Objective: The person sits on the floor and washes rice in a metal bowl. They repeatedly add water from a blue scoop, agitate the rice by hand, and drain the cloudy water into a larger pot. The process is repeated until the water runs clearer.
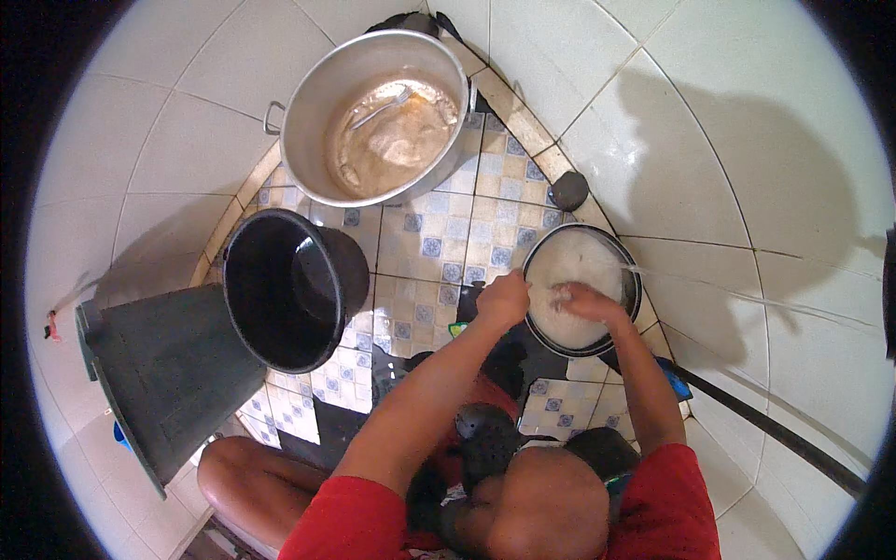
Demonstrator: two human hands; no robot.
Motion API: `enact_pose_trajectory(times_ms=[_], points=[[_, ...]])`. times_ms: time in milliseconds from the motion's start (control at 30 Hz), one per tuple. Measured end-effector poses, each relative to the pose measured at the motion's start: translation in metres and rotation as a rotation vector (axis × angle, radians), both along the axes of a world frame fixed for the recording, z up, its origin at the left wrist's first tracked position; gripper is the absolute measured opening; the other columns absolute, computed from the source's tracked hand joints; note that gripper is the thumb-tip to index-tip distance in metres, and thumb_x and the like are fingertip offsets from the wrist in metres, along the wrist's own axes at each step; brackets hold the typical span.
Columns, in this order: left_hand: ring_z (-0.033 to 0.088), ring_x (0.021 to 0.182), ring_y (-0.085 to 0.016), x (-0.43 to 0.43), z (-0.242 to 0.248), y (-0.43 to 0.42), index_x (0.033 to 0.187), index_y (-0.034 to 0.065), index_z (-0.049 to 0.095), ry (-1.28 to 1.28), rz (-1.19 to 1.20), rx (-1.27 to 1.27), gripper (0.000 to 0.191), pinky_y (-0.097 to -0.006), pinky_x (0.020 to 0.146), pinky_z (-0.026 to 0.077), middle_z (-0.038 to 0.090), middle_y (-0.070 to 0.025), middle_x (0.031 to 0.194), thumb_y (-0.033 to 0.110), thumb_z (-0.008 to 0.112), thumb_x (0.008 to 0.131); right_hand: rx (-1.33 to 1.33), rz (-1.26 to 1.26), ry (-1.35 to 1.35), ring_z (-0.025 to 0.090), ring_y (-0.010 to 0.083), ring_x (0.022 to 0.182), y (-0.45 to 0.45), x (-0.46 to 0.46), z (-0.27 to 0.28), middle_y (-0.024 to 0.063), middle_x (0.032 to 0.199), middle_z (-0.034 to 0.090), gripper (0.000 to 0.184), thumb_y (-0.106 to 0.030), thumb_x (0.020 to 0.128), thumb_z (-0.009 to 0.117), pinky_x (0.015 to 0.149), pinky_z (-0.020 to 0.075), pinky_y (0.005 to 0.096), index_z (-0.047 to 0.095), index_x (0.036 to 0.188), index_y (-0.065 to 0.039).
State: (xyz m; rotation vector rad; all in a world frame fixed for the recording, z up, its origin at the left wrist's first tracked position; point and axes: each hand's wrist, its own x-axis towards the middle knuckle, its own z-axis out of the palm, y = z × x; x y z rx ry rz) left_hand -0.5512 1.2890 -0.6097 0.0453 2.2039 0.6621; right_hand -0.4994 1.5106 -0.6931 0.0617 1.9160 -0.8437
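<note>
A round, dark-rimmed pot (633, 280) stands near the right wall. It is filled with whitish, cloudy contents (574, 259), and whether grains lie in the liquid I cannot tell. My left hand (504, 301) is curled closed on the pot's left rim. Inside the pot, my right hand (584, 301) reaches in from the right, its fingertips in the whitish contents and white bits on them. What the fingers may hold is hidden. A thin stream of water (742, 290) comes in from the right and falls into the pot.
A large two-handled metal pot (301, 133) holds brownish liquid and a fork (381, 107). Left of me are an empty black bucket (283, 290) and a tipped dark grey bin (168, 371). A long black pole (770, 430) slants at right. Tiled walls surround the wet patterned floor (413, 280).
</note>
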Motion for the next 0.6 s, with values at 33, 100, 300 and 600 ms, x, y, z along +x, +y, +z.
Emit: enact_pose_trajectory(times_ms=[33, 100, 300, 600], points=[[0.061, 0.092, -0.040, 0.001, -0.001, -0.008, 0.100, 0.0023, 0.055, -0.014, 0.014, -0.010, 0.027, -0.0506, 0.079, 0.048, 0.063, -0.0238, 0.095, 0.028, 0.051, 0.091, 0.156, 0.220, 0.175, 0.042, 0.0326, 0.123, -0.023, 0.013, 0.025, 0.0159, 0.130, 0.045, 0.068, -0.044, 0.078, 0.058, 0.098, 0.0368, 0.0492, 0.037, 0.138, -0.017], [0.061, 0.094, -0.040, 0.000, 0.001, -0.009, 0.103, 0.0039, 0.056, -0.037, 0.007, -0.021, 0.028, -0.0498, 0.080, 0.048, 0.063, -0.0225, 0.099, 0.028, 0.049, 0.091, 0.382, 0.387, 0.349, 0.048, 0.0295, 0.119, -0.054, 0.019, 0.045, 0.0166, 0.118, 0.055, 0.066, -0.041, 0.077, 0.060, 0.097, 0.0390, 0.0477, 0.041, 0.135, -0.016], [0.061, 0.099, -0.038, -0.002, 0.006, -0.006, 0.109, 0.0083, 0.057, -0.040, -0.038, -0.037, 0.031, -0.0486, 0.082, 0.048, 0.063, -0.0205, 0.105, 0.033, 0.047, 0.092, 0.605, 0.283, 0.065, 0.055, 0.0321, 0.111, -0.064, 0.009, -0.041, 0.0169, 0.128, 0.053, 0.054, -0.040, 0.079, 0.058, 0.096, 0.0405, 0.0462, 0.053, 0.127, -0.015], [0.066, 0.063, -0.023, 0.010, -0.026, -0.051, 0.095, 0.0000, 0.055, -0.206, 0.296, 0.310, 0.040, -0.0358, 0.057, 0.053, 0.063, -0.0148, 0.081, 0.040, 0.049, 0.093, 0.515, 0.034, 0.187, 0.054, 0.0349, 0.110, -0.018, -0.010, -0.016, 0.0254, 0.115, 0.057, 0.049, -0.041, 0.088, 0.047, 0.098, 0.0387, 0.0420, 0.059, 0.113, -0.001]])
